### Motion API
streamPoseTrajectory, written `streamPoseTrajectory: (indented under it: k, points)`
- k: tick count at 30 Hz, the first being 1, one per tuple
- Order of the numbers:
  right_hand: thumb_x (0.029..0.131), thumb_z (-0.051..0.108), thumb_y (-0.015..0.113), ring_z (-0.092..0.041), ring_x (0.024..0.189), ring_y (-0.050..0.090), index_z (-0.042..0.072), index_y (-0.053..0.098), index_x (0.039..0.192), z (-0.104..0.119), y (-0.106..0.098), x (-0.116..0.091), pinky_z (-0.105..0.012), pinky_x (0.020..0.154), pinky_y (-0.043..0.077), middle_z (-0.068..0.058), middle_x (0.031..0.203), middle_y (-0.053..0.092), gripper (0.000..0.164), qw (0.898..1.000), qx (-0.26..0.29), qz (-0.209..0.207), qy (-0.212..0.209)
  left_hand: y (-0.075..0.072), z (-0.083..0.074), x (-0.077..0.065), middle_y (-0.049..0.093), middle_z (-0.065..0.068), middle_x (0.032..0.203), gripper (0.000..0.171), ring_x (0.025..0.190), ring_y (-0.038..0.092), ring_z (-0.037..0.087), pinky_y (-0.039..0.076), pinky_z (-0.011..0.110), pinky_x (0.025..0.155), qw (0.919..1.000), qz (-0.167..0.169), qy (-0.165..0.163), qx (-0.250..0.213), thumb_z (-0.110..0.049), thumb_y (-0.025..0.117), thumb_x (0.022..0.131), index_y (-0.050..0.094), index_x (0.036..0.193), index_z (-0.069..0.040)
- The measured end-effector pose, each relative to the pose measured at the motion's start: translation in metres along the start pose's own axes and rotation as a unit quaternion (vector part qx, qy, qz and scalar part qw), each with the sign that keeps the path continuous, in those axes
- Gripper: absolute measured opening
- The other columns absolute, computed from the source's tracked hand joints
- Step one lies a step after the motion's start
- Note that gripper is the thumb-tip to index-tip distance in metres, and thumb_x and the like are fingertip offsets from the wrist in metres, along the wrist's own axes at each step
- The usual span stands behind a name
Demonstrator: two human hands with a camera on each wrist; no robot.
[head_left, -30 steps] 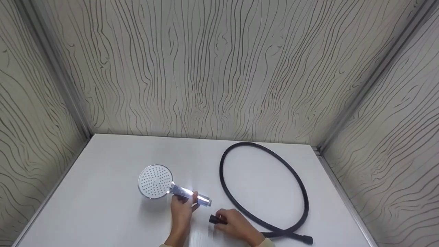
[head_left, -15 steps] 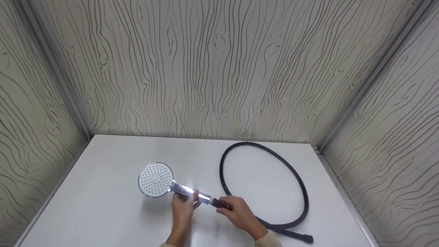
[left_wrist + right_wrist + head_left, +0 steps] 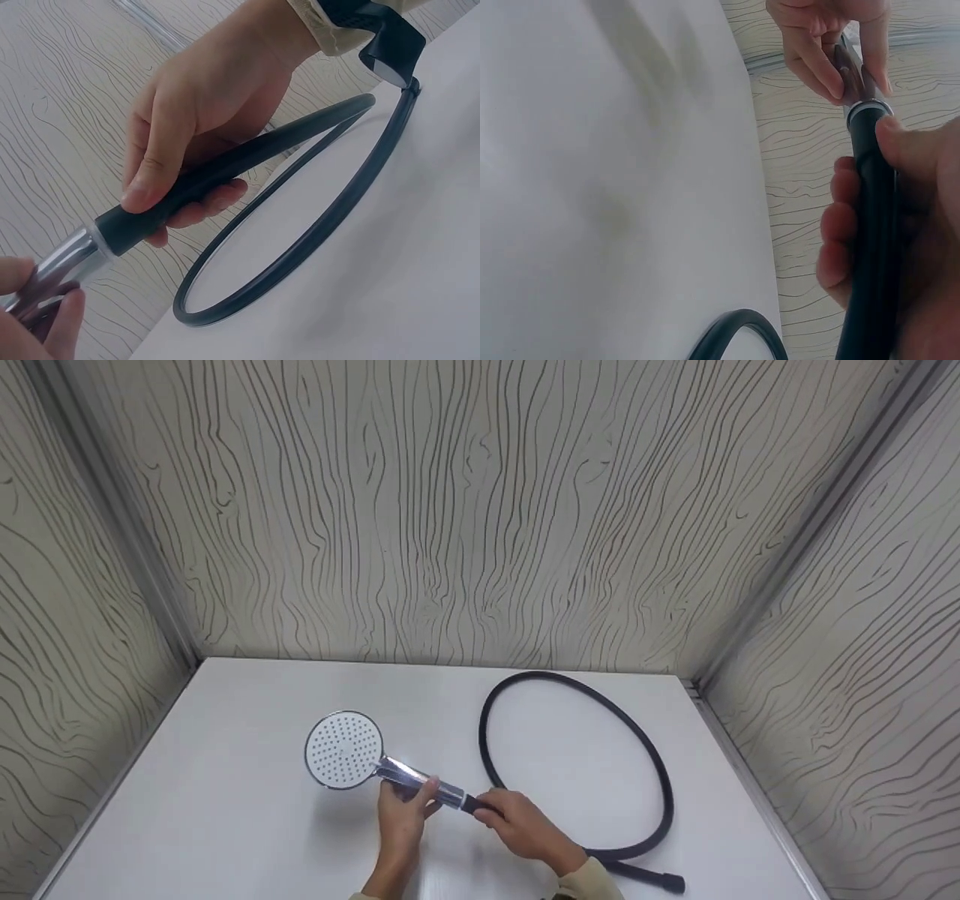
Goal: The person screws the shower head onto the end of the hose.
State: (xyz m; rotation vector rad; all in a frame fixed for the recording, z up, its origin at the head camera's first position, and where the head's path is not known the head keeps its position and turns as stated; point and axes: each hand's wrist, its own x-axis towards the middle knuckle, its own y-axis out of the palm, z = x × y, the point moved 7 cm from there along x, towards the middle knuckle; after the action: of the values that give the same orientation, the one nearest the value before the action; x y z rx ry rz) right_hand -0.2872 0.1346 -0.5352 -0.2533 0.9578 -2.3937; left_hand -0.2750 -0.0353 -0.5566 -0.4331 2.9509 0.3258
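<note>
A chrome shower head (image 3: 344, 750) with a round, dotted white face tilts up above the table, its handle pinched by my left hand (image 3: 401, 817). My right hand (image 3: 517, 823) grips the end of a black shower hose (image 3: 670, 795). In the left wrist view, the hose's black end fitting (image 3: 124, 229) meets the bottom of the chrome handle (image 3: 67, 262), in line with it. The right wrist view shows the same joint, with my right thumb and curled fingers (image 3: 840, 225) around the hose. Any thread inside the joint is hidden.
The hose lies in a wide loop on the white table (image 3: 225, 780). Its other end (image 3: 673, 883) rests near the front right. Wood-patterned panels (image 3: 465, 510) stand behind and at both sides of the table.
My right hand has moved up and left, bringing the hose end from apart to against the shower head's handle. The left hand and shower head have barely shifted.
</note>
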Motion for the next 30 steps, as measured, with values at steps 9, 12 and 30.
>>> streamPoseTrajectory:
  k: [9, 12, 30]
  points:
    - [0.089, 0.022, 0.07, -0.002, 0.068, 0.055, 0.013, 0.06, 0.105, -0.002, -0.002, 0.002, -0.015, 0.061, 0.049, -0.002, 0.082, 0.066, 0.021, 0.997, 0.066, -0.042, 0.023, -0.002, 0.002, 0.001, 0.057, 0.025, 0.119, 0.062, 0.102, 0.068, 0.031, 0.063, 0.038, 0.087, 0.9998, -0.015, -0.006, -0.011, -0.01, 0.065, 0.092, 0.029, 0.139, 0.007]
    - [0.084, 0.018, 0.075, -0.001, 0.074, 0.058, 0.015, 0.059, 0.101, 0.002, -0.004, 0.001, -0.016, 0.066, 0.053, 0.003, 0.086, 0.067, 0.024, 0.996, 0.033, -0.088, 0.0, -0.003, 0.002, 0.001, 0.057, 0.026, 0.118, 0.061, 0.1, 0.069, 0.03, 0.063, 0.037, 0.086, 0.9994, -0.029, -0.007, -0.017, -0.009, 0.066, 0.092, 0.03, 0.137, 0.008]
    - [0.081, 0.016, 0.077, 0.002, 0.074, 0.053, 0.015, 0.059, 0.102, 0.006, 0.0, -0.002, -0.015, 0.064, 0.053, 0.004, 0.086, 0.062, 0.027, 0.99, -0.014, -0.137, -0.027, -0.002, 0.005, -0.001, 0.058, 0.027, 0.118, 0.055, 0.098, 0.07, 0.027, 0.063, 0.036, 0.087, 0.9991, -0.038, -0.018, -0.011, -0.011, 0.065, 0.093, 0.033, 0.134, 0.007]
